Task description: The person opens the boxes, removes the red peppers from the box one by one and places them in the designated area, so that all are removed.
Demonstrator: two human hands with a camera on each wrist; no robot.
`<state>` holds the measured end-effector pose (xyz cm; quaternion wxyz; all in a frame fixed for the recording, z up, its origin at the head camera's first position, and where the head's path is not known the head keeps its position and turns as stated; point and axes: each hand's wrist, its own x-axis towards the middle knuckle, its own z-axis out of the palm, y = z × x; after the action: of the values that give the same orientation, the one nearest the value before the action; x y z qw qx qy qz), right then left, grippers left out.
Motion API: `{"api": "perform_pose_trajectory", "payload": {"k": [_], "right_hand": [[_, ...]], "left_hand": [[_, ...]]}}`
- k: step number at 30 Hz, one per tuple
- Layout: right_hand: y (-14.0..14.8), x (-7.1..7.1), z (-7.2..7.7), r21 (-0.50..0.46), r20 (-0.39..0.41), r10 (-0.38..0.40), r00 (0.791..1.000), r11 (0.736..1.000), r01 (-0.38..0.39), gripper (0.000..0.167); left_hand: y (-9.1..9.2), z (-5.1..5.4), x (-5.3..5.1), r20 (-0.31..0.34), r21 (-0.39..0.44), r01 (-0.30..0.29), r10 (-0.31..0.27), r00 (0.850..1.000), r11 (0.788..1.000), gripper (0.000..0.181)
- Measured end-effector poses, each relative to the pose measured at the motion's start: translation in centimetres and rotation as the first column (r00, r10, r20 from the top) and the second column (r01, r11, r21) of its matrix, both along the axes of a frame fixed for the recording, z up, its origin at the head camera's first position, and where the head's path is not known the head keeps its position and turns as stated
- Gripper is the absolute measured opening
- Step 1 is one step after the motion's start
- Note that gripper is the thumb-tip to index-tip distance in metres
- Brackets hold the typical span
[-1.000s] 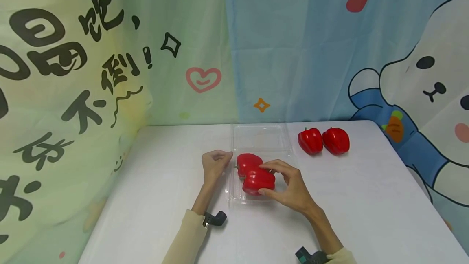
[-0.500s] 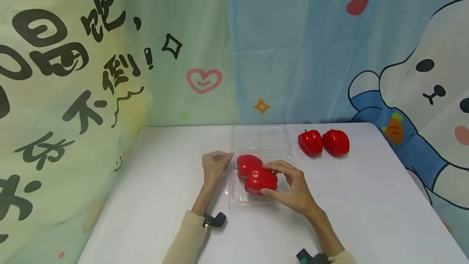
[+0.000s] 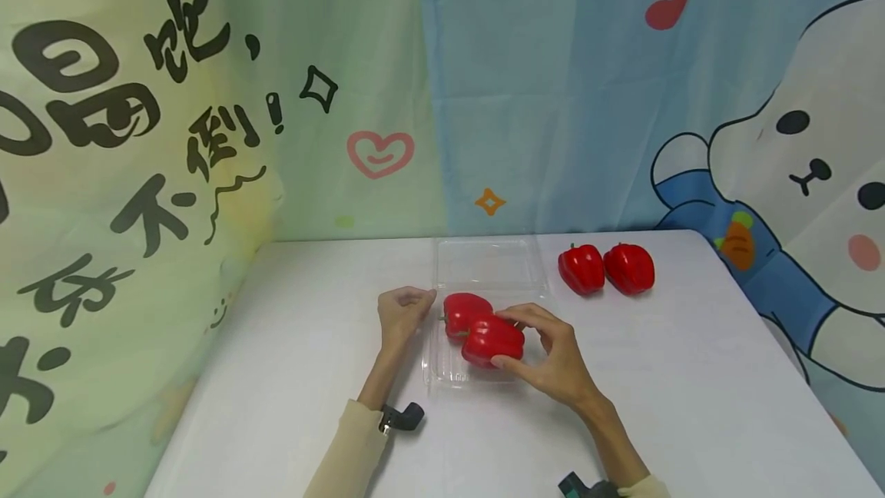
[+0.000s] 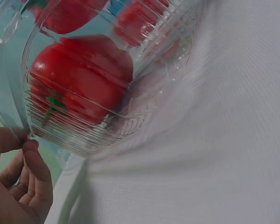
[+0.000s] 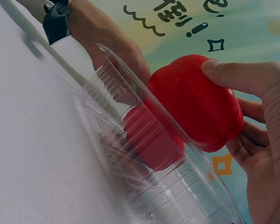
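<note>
A clear plastic box (image 3: 449, 373) lies on the table with its lid (image 3: 489, 261) folded back behind it. One red pepper (image 3: 465, 312) rests inside, at the back left. My right hand (image 3: 549, 348) holds another red pepper (image 3: 492, 340) between thumb and fingers; in the right wrist view this held pepper (image 5: 196, 102) is at the box's rim, above the pepper inside (image 5: 154, 140). With thumb and fingertip my left hand (image 4: 25, 177) pinches the box's edge in the left wrist view; from the head, this hand (image 3: 403, 315) is at the box's left side.
Two more red peppers (image 3: 581, 269) (image 3: 629, 268) stand side by side at the back right, to the right of the lid. A printed cloth (image 3: 505, 98) hangs behind the white table (image 3: 691, 375) and along its left side.
The pepper in my right hand has moved slightly to the right over the box, along with the hand. My left hand keeps its place at the box's edge.
</note>
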<state>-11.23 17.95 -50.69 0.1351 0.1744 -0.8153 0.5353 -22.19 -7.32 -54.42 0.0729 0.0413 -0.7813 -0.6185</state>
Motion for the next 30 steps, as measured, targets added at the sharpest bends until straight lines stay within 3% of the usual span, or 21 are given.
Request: {"api": "perform_pose_trajectory", "payload": {"k": [10, 30], "right_hand": [[0.36, -0.20, 0.15, -0.026, -0.035, -0.030, 0.999, 0.999, 0.029, 0.065], [0.68, 0.20, -0.14, -0.086, -0.021, -0.060, 0.998, 0.995, 0.058, 0.069]], "left_hand": [[0.13, 0.38, -0.21, -0.009, -0.003, 0.001, -0.001, 1.000, 1.000, 0.019], [0.06, 0.13, 0.08, -0.004, -0.004, -0.005, 0.005, 1.000, 1.000, 0.019]]}}
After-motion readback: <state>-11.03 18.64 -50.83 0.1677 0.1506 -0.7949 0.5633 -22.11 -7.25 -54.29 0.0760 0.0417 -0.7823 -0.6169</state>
